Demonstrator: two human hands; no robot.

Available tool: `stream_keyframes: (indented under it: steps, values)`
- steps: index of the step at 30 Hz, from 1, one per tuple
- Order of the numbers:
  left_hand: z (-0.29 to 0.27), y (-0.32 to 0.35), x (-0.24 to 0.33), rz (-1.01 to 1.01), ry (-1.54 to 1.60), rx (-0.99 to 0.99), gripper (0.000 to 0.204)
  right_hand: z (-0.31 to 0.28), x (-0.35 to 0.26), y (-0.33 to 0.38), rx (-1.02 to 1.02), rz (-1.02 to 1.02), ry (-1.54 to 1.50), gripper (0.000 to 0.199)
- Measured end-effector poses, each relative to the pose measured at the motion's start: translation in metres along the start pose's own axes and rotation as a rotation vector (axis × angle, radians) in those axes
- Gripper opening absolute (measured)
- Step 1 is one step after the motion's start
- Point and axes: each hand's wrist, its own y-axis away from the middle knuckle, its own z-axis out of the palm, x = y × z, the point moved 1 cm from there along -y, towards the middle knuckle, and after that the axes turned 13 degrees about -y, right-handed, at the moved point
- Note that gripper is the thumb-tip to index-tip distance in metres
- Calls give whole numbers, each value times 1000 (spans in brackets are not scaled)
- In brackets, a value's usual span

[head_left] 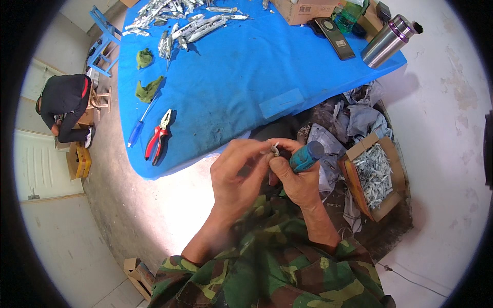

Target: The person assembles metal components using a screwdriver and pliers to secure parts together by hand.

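Observation:
Just past the table's near edge, my two hands meet in front of my body. My left hand (pixel 235 172) is closed, thumb and fingers pinching a small whitish-grey piece (pixel 276 149) whose kind I cannot make out. Wrapped in my right hand (pixel 298 179) is a tool with a thick blue-teal handle (pixel 306 156); its working end is hidden by the fingers. The right thumb also presses close to the small piece. On the blue-covered table (pixel 221 87) lie red-and-black pliers (pixel 158 137) and a blue-handled screwdriver (pixel 136 132), both to the left of my hands.
Silvery strip-like parts (pixel 205 28) are heaped at the table's far side. Two green cloths (pixel 149 90) lie at left. A steel flask (pixel 386 43) stands far right. Below right, a cardboard box (pixel 354 191) holds silvery scraps beside crumpled bags. Another person (pixel 64 105) bends over at far left.

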Motion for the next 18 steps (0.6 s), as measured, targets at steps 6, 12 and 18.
stream_keyframes:
  steps: [6,12,18]
  values:
    - [-4,-5,6,-276,234,-45,20,-3,3,-3,-39,-219,194,34]
    - [2,0,2,-445,366,-46,22,-3,-3,-8,-122,-351,336,33]
    - [6,4,-2,-445,324,-55,25,7,-9,-11,-99,-465,435,35]
